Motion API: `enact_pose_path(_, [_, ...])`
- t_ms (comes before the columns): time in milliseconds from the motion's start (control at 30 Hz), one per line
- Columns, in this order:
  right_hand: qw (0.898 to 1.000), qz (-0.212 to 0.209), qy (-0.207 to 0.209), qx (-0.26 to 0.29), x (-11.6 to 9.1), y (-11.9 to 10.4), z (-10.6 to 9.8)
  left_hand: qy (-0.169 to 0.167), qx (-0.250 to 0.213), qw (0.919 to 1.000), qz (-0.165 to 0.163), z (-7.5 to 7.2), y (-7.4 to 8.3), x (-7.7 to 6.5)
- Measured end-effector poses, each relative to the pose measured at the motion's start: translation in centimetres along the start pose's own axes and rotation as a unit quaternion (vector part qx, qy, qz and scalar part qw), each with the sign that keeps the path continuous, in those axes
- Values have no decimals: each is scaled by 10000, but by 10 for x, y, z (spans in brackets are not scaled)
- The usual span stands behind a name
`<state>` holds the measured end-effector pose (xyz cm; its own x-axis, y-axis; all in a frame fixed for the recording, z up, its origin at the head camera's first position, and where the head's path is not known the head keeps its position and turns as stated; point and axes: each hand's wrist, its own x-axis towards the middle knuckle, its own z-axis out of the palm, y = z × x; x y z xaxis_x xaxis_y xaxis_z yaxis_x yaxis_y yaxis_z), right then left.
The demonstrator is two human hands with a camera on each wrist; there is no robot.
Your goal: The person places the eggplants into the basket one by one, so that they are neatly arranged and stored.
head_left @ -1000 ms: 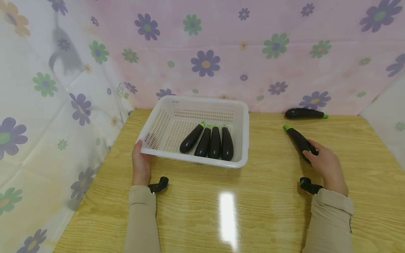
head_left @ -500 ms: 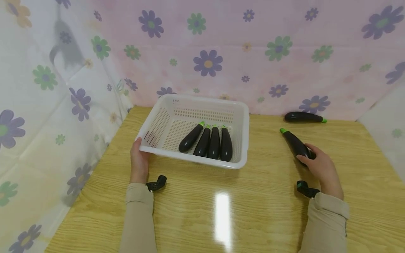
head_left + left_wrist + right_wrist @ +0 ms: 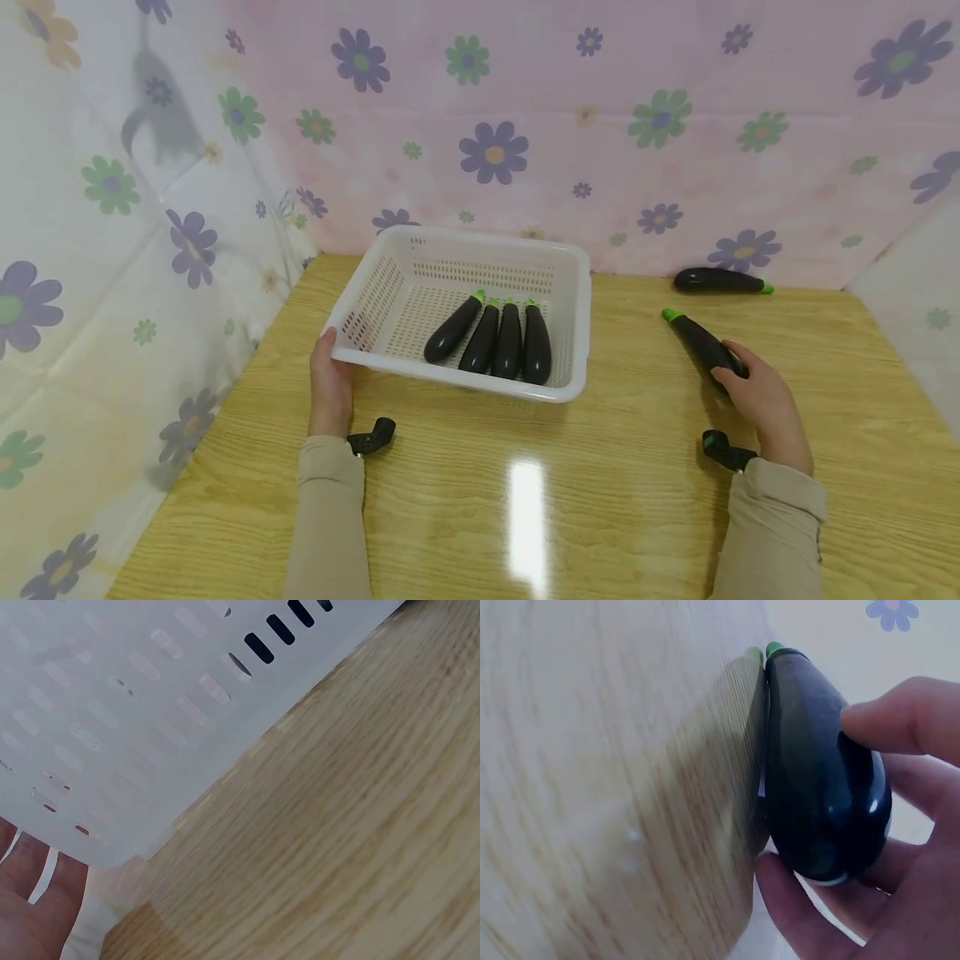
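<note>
A white perforated plastic basket stands left of the middle of the table. My left hand grips its near left corner, thumb on the rim; in the left wrist view its fingers lie against the basket's wall. Several dark eggplants with green stem ends lie side by side inside the basket. To the right, my right hand holds another eggplant around its thick end, stem pointing away to the left. The right wrist view shows the thumb on one side of this eggplant and the fingers curled under the other.
One more eggplant lies at the table's back edge on the right, against the flowered cloth. A second flowered cloth hangs along the left side. The wooden table spans the front, with a bright glare on it.
The head view has tilted slightly. My right hand and its eggplant have shifted very little, slightly leftward; both hands keep the same hold and the basket stays put.
</note>
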<state>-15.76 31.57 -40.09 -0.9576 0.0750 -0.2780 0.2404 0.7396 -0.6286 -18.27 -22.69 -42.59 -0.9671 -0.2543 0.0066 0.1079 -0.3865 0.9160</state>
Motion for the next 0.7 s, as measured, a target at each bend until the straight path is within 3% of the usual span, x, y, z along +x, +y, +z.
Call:
enact_pose_path(300, [9999,110,-75,-68,1,1,0,15,-106,9999,-16,-1,0,2])
enact_pose_path(500, [9996,193,83,-184,2,0,2,14,41,10000,44,-7,-6,4])
enact_pose_path(700, [9981,523,240,209,0,2,2,63,43,10000,-2,-5,-5,2])
